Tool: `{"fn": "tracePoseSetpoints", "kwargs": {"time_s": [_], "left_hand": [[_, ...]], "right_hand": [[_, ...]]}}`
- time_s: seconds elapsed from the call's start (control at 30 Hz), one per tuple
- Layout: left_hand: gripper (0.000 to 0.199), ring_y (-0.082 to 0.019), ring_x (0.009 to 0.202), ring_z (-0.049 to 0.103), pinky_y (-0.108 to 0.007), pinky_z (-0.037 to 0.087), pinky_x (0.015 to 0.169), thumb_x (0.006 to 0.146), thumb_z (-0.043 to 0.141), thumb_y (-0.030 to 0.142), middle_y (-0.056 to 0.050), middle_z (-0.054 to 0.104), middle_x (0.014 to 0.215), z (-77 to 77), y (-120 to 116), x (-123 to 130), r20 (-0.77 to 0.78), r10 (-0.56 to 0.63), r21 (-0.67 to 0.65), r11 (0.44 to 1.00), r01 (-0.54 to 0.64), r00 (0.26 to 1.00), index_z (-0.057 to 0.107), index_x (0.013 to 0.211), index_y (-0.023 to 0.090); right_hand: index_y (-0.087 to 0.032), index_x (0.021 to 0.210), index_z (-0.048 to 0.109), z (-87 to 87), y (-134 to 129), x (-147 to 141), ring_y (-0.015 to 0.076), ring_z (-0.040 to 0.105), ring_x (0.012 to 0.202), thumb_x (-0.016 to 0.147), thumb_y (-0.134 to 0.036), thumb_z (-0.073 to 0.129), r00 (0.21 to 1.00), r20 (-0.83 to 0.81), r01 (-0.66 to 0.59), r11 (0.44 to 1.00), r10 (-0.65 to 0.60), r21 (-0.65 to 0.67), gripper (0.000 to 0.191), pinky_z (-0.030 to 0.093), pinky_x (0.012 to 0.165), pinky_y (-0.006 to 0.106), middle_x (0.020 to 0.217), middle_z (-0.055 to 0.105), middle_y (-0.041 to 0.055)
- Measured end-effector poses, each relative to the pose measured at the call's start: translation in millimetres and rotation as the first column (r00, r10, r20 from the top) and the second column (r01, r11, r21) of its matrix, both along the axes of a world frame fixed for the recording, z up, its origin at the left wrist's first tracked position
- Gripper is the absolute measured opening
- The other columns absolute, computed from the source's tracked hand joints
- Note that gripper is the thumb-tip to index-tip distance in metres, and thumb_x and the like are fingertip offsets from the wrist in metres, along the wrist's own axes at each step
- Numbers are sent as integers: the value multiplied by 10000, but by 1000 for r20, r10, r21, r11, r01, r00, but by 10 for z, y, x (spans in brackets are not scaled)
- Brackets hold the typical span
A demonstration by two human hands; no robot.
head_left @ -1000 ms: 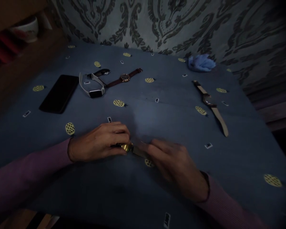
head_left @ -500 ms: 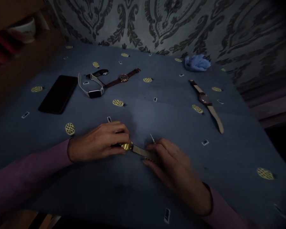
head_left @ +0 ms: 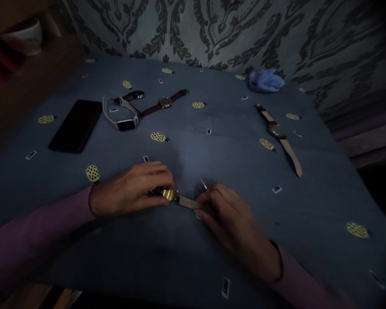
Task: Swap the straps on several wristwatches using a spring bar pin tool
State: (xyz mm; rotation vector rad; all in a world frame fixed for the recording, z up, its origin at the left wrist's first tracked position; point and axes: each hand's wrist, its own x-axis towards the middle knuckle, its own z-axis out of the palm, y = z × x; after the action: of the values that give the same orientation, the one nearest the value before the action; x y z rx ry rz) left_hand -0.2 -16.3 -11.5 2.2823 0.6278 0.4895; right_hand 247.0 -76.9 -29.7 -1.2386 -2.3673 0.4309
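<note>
"What are your fingers doing?"

"My left hand (head_left: 133, 189) is closed, thumb and fingertips pinching the gold watch (head_left: 170, 194) at its case. My right hand (head_left: 238, 227) is curled nearly shut, with the far end of the watch's strap (head_left: 188, 203) between thumb and fingers. A thin, pointed metal tool (head_left: 204, 185) sticks up past my right index finger; how I grip it I can't tell, because my fingers hide its lower part."

"And where is the gold watch?"

"Between my two hands, low over the blue tablecloth (head_left: 180, 257), its strap running toward my right hand. I can't tell whether the case touches the cloth."

"What lies farther out?"

"Beyond my left hand, a white smartwatch (head_left: 126, 125) sits just beside a black phone (head_left: 75, 126). Near it are a black-strapped watch (head_left: 131, 96) and a brown-strapped watch (head_left: 165, 102). Off to the right, another watch (head_left: 275, 129) lies stretched out, its strap's pale side showing. Farther back, a crumpled blue cloth (head_left: 266, 80) rests close to the patterned wall (head_left: 225, 34)."
</note>
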Motion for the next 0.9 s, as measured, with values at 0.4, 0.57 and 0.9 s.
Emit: {"fn": "tracePoseSetpoints", "kwargs": {"time_s": [0.4,0.57,0.9], "left_hand": [[89,-150,812,544,-274,441,741,933,577,233,-31,625,883,11,9,5,-16,4,-23,1000,-4,1000,569,890,156],[99,-153,809,552,-271,440,725,924,588,241,-35,622,891,13,4,5,-25,21,-42,999,-22,999,566,884,153],[159,-171,853,566,-289,454,747,896,624,212,-43,602,981,16,-27,-9,-92,28,-20,999,-30,995,568,1033,151]], "right_hand": [[-198,879,538,-14,38,3,185,579,732,990,-291,443,1000,2,-4,1000,4,-1,173,463,651,307,803,596,47],[-191,864,534,4,54,3,176,567,721,1000,-297,429,1000,7,-23,1000,23,-7,201,456,648,301,789,575,42],[-186,873,534,68,81,-16,201,570,764,930,-182,521,996,63,-52,996,57,-78,59,468,659,317,829,589,56]]}}
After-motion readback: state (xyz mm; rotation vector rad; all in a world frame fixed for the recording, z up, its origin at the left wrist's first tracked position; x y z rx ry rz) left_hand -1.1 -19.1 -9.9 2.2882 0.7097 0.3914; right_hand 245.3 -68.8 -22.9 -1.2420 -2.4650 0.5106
